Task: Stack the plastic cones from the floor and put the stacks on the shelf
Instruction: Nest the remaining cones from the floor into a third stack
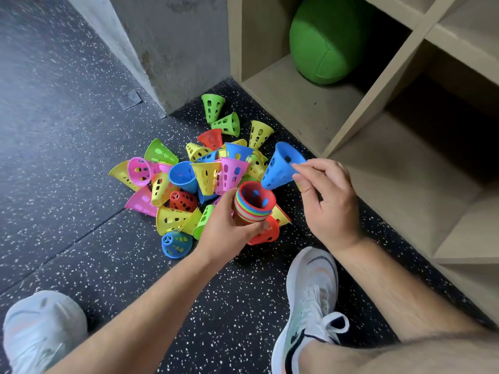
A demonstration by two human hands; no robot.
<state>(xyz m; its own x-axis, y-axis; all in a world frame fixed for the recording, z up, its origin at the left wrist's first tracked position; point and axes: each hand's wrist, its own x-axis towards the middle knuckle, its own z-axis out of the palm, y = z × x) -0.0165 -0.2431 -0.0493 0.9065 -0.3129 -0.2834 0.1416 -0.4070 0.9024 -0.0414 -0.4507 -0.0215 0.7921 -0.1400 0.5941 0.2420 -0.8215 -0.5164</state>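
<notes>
My left hand (229, 225) grips a stack of nested cones (253, 205), held wide end up with a red cone on top and many coloured rims showing. My right hand (326, 195) pinches the rim of a single blue cone (280, 166), tilted just above and right of the stack. A pile of loose perforated cones (205, 168) in yellow, pink, green, blue and red lies on the speckled black floor beyond both hands. The wooden shelf (305, 103) stands at the right, its bottom compartment open toward the pile.
A green ball (324, 41) sits deep in the shelf's bottom left compartment. A grey concrete pillar (172, 44) rises behind the pile. My two white shoes (310, 300) rest on the floor, one near each lower corner of the pile area.
</notes>
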